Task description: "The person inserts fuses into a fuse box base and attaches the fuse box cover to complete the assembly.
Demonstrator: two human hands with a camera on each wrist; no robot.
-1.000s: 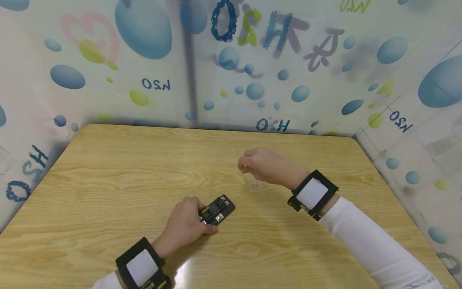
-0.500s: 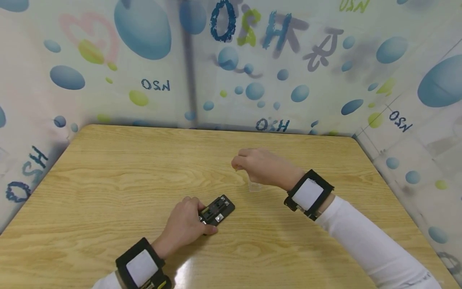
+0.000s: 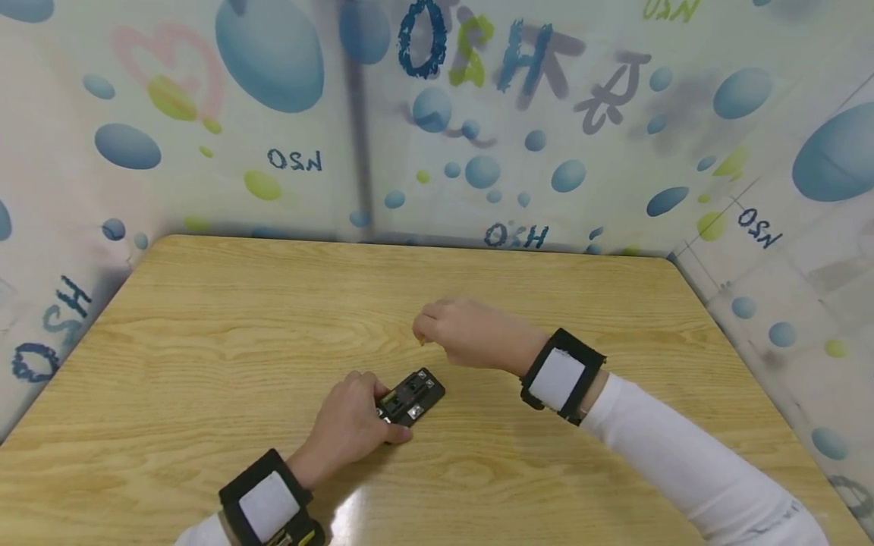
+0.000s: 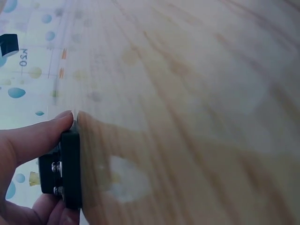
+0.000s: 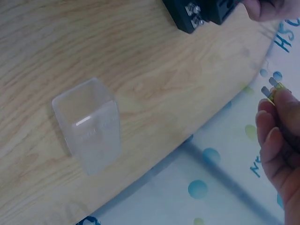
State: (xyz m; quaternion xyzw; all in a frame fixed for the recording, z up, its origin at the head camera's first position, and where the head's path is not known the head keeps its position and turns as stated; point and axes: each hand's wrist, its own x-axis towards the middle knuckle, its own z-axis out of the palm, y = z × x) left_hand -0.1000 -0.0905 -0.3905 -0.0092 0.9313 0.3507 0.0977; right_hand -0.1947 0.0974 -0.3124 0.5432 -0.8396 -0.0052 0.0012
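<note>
My left hand (image 3: 348, 421) grips a black fuse block (image 3: 422, 390) by its near end, thumb and fingers on opposite edges. The block lies on the wooden table, with metal screw terminals along its sides. In the left wrist view a yellow piece (image 4: 33, 178) sticks out from the block's top face. Up and to the right of the block, my right hand (image 3: 471, 332) is held above the table. Between thumb and fingertips it pinches a yellow blade fuse (image 5: 278, 90), its two metal prongs pointing away from the fingers in the right wrist view.
A small clear plastic container (image 5: 96, 129) stands on the table (image 3: 239, 326), hidden behind my right hand and wrist in the head view. Patterned walls (image 3: 307, 205) with blue dots rise past the table's far and side edges.
My right hand has moved left and toward the fuse block, carrying the blade fuse and covering the clear container. The left hand and the block have stayed where they were.
</note>
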